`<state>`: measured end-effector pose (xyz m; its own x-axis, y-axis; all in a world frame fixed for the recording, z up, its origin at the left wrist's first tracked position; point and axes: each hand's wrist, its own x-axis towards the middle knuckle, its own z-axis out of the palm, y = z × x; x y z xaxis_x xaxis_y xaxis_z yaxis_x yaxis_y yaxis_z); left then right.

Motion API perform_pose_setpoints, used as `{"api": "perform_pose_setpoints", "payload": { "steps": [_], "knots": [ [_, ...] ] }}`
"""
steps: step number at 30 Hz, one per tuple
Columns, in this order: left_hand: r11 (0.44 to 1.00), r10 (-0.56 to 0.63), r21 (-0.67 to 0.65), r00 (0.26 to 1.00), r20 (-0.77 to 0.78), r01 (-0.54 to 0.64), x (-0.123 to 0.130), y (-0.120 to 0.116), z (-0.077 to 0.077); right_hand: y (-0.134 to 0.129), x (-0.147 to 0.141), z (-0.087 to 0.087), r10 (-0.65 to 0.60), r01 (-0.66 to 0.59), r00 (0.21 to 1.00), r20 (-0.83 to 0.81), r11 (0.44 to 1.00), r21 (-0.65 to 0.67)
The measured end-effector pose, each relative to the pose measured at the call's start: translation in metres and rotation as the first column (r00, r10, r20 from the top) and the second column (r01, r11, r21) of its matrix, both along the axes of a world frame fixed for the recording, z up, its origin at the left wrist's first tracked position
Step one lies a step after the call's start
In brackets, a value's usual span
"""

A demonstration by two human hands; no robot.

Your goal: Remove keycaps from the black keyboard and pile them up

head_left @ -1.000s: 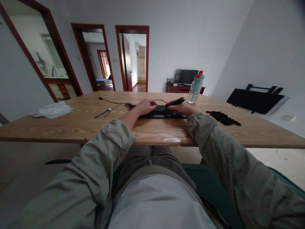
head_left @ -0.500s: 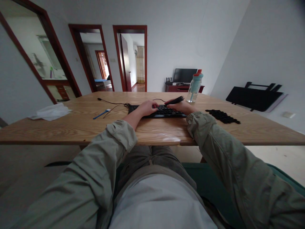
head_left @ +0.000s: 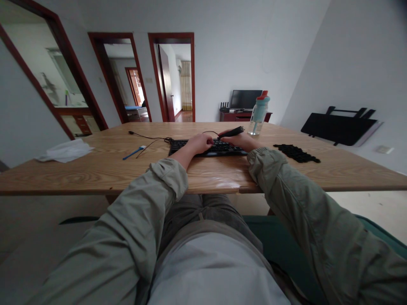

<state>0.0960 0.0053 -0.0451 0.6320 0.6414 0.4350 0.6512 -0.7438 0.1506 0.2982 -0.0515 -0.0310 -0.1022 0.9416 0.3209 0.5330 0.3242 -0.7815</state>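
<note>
I see white walls (head_left: 241, 46), three red-brown door frames (head_left: 171, 38), a television (head_left: 246, 99) on a low cabinet (head_left: 237, 115), wooden table (head_left: 95, 169).

table (head_left: 95, 169): pale wood, clear grain, faint sheen at near edge
keyboard (head_left: 222, 148): black matt plastic
bottle (head_left: 259, 112): clear plastic, glossy, teal and red cap
sleeves (head_left: 280, 169): olive woven cloth, matt, creased
door frames (head_left: 192, 76): dark red wood, glossy
</note>
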Motion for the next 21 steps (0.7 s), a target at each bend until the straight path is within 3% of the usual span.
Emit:
{"api": "perform_pose_setpoints", "payload": {
  "steps": [9,21],
  "knots": [
    [0.992,0.075,0.113,0.983,-0.165,-0.057,0.001,-0.006,0.003,0.009,-0.005,-0.003,-0.119,0.117,0.992,0.041,0.993,0.034],
    [0.971,0.123,0.231,0.947,-0.296,-0.054,0.006,-0.013,0.004,0.015,-0.007,-0.010,-0.172,0.156,0.966,0.193,0.983,0.093]
  ]
}}
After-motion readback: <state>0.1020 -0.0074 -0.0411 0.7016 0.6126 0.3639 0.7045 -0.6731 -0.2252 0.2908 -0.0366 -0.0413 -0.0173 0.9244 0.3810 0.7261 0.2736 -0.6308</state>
